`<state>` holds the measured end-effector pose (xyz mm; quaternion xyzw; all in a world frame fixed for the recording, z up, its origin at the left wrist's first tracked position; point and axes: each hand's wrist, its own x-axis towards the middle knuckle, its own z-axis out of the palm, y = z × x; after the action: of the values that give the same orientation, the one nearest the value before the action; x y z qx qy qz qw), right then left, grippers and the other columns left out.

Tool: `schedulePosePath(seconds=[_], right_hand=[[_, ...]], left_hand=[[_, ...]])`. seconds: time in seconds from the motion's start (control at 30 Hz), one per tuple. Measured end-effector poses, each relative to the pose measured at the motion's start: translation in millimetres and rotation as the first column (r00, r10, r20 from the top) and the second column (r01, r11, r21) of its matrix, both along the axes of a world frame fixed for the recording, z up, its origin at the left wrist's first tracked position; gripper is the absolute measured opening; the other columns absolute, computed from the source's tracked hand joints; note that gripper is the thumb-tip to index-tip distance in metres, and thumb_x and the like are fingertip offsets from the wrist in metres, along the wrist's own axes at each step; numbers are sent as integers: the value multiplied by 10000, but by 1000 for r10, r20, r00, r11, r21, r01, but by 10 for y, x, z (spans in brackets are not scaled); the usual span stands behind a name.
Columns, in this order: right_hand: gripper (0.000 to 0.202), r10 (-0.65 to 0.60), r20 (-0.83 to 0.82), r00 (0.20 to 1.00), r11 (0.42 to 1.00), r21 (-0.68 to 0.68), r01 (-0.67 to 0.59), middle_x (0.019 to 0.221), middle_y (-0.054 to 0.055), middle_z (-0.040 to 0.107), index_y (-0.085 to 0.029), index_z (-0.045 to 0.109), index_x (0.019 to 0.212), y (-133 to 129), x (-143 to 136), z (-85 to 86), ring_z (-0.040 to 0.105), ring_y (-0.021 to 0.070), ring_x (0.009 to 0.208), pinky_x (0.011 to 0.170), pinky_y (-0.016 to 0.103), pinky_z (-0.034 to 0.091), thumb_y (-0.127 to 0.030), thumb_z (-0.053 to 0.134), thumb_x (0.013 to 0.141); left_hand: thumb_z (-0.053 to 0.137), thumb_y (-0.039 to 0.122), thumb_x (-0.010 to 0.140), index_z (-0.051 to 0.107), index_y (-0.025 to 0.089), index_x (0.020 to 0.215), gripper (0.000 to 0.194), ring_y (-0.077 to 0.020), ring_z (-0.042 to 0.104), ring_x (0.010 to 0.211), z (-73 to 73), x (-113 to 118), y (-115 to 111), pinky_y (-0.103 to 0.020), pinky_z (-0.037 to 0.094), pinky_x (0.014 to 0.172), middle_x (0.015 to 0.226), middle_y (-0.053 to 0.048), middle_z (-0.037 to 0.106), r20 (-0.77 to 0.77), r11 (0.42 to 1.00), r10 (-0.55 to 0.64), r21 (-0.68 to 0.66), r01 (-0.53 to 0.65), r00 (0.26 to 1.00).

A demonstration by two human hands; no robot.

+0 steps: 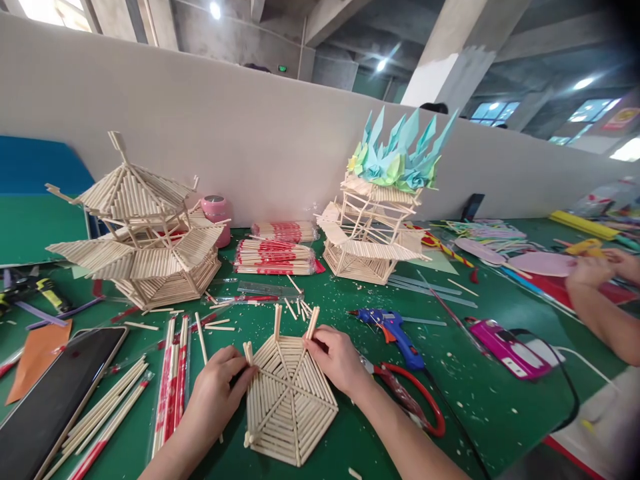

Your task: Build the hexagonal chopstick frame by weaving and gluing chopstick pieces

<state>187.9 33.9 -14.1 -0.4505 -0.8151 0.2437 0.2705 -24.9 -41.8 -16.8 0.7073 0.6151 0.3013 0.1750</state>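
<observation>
A flat panel of wooden sticks (293, 413), many-sided with spokes meeting at its centre, lies on the green table in front of me. Short stick posts rise from its far corners. My left hand (224, 379) has thumb and fingers closed on the post at the left corner. At the far right corner, my right hand (336, 357) pinches another stick post (313, 323). Between them a third post (277, 323) stands untouched. To the right of my right hand lie a blue glue gun (393, 330) and red-handled cutters (425, 400).
Stick pagodas stand at the back left (145, 233) and centre right (370, 233), the latter topped with blue paper shapes. Wrapped chopsticks (275, 257) lie between them. A phone (65, 393) and loose sticks lie left. Another person's hand (593, 273) works at far right.
</observation>
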Motion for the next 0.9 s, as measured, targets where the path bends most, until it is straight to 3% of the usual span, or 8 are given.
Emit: schedulePosePath(seconds=[0.4,0.63,0.77,0.9], right_hand=[[170,-18,-17,1000,999,-28,17,683,28,620,-168,646,676,-14,6,22,572,149,634,599,236,432,-166,524,795],[93,-19,-57,998,998,-67,16,715,23,617,-163,663,783,-46,26,68,590,134,613,571,218,469,-201,582,758],[180,-70,-72,995,996,-63,66,714,28,590,-137,648,880,-82,102,127,572,137,586,521,226,475,-220,614,724],[235,-138,-96,986,990,-37,135,757,51,597,-124,604,981,-202,244,222,564,146,604,536,253,480,-235,533,787]], left_hand=[[413,268,836,647,160,709,287,-202,588,742,0,1,-2,-299,501,654,764,-87,597,-22,999,-9,-36,8,1000],[466,260,796,649,169,793,204,-185,594,682,131,-27,-55,-284,501,587,745,-58,607,-41,998,-5,-60,3,999],[465,279,795,637,155,934,254,-191,609,708,224,-122,-136,-296,508,599,831,-79,627,-45,997,20,-68,-23,999],[448,334,809,644,150,969,313,-200,623,730,279,-210,-277,-266,514,556,872,-98,638,-11,993,33,-116,-34,999]])
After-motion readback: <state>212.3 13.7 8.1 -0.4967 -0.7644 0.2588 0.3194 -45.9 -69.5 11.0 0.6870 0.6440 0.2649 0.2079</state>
